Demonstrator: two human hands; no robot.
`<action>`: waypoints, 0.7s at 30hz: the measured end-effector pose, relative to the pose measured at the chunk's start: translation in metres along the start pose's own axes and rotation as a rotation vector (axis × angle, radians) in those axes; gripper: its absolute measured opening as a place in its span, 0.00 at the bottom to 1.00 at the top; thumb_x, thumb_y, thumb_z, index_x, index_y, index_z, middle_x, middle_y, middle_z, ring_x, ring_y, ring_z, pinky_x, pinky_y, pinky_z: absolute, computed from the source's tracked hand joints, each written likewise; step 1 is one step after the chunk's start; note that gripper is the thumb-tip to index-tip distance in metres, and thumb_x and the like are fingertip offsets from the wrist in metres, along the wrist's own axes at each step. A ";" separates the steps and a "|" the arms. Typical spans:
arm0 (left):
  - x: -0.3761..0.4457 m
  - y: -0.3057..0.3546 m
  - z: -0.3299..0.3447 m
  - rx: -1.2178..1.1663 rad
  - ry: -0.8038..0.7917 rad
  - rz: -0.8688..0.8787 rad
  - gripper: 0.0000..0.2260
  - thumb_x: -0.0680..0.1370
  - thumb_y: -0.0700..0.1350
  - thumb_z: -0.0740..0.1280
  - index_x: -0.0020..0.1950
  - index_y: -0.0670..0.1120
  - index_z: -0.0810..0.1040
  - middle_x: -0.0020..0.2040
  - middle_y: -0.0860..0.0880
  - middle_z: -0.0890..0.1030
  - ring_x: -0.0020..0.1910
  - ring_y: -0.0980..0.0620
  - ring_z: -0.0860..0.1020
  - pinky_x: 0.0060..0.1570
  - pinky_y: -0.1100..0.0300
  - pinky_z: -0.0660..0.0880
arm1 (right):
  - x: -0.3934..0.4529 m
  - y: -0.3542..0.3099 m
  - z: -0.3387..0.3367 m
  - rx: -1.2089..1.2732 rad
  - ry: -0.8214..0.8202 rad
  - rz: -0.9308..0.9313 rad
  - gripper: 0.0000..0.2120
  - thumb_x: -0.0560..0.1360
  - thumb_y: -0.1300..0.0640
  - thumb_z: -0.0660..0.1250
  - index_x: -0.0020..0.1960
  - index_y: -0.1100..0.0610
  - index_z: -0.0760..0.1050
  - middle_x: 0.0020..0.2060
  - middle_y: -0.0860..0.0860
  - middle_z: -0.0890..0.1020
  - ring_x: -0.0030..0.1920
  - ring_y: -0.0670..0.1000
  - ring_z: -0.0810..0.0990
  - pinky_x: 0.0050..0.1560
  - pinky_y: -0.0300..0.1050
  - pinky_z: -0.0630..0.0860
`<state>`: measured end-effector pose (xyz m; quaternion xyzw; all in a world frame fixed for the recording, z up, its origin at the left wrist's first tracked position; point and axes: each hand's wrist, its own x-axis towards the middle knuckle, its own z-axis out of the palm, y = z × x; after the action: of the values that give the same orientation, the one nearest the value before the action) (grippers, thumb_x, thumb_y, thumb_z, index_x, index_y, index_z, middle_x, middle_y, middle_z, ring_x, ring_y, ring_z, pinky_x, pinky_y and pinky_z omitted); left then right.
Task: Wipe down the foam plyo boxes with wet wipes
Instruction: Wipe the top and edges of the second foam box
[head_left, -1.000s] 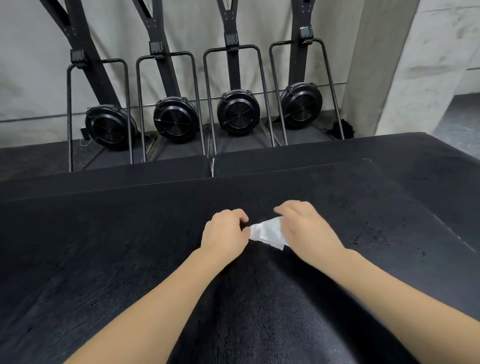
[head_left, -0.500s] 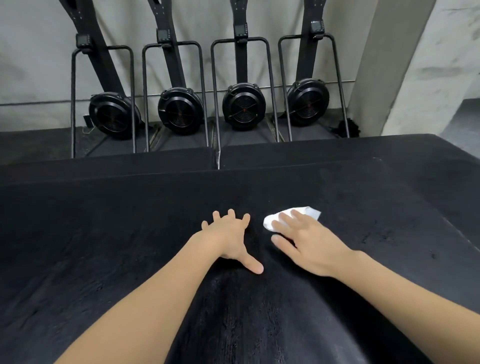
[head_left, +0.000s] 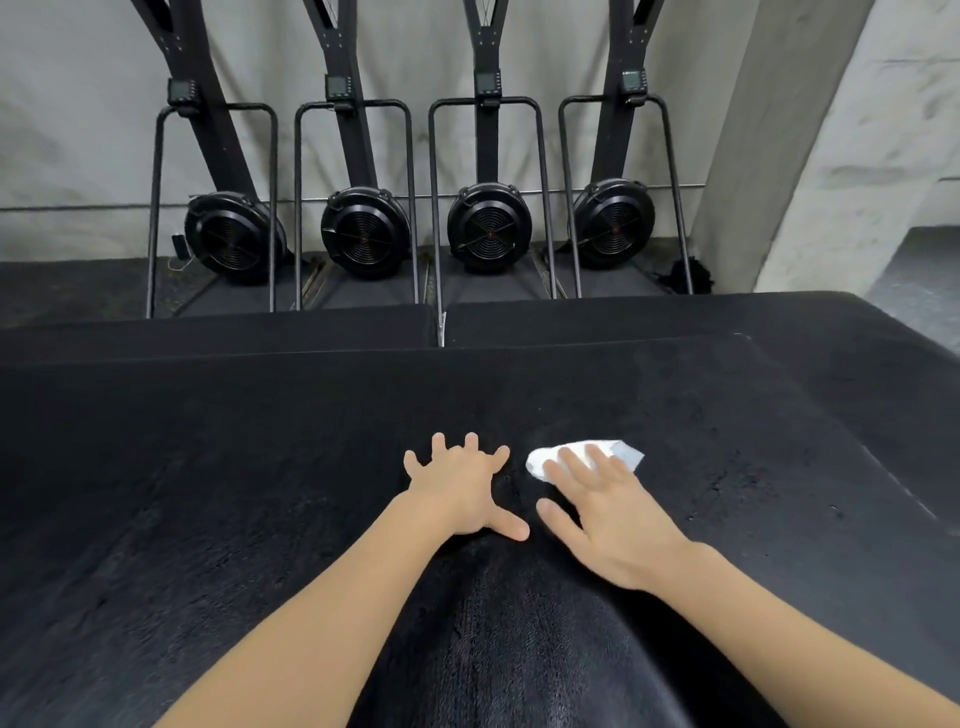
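Both hands now lie flat, no longer bunching the wipe.
Right hand (head_left: 610, 519) presses wipe (head_left: 582, 456) under straight fingers; left hand (head_left: 462, 486) splays empty beside it on box (head_left: 208, 493).

both hands (head_left: 462, 486) uncurled and flattened, wet wipe (head_left: 582, 457) spread under right fingers

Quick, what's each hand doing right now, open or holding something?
Left hand: open, fingers spread flat on the foam box, holding nothing.
Right hand: open, straight fingers pressing the wipe onto the box.
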<state>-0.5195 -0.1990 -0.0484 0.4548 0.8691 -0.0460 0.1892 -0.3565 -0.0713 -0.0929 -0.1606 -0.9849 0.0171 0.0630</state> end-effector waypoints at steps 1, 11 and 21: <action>-0.004 -0.002 0.004 0.007 0.007 0.017 0.47 0.71 0.73 0.66 0.82 0.60 0.45 0.83 0.46 0.45 0.80 0.34 0.41 0.74 0.28 0.45 | -0.007 -0.004 -0.003 0.007 -0.020 -0.021 0.29 0.81 0.35 0.42 0.71 0.50 0.66 0.65 0.45 0.70 0.64 0.54 0.66 0.67 0.52 0.64; -0.019 -0.013 0.046 0.101 0.201 0.043 0.36 0.75 0.76 0.36 0.80 0.63 0.34 0.82 0.51 0.35 0.80 0.41 0.32 0.75 0.37 0.34 | -0.002 0.023 -0.013 0.026 -0.027 0.154 0.34 0.78 0.34 0.31 0.68 0.47 0.66 0.64 0.43 0.70 0.66 0.54 0.67 0.67 0.53 0.64; -0.015 -0.014 0.053 0.130 0.274 0.062 0.36 0.77 0.74 0.35 0.81 0.60 0.35 0.82 0.49 0.37 0.80 0.39 0.34 0.75 0.35 0.37 | -0.015 0.031 -0.022 0.059 -0.011 0.104 0.28 0.80 0.38 0.34 0.63 0.46 0.68 0.58 0.40 0.71 0.62 0.50 0.70 0.62 0.50 0.69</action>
<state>-0.5076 -0.2324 -0.0928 0.4947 0.8675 -0.0338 0.0403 -0.3300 -0.0466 -0.0740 -0.2096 -0.9746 0.0502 0.0614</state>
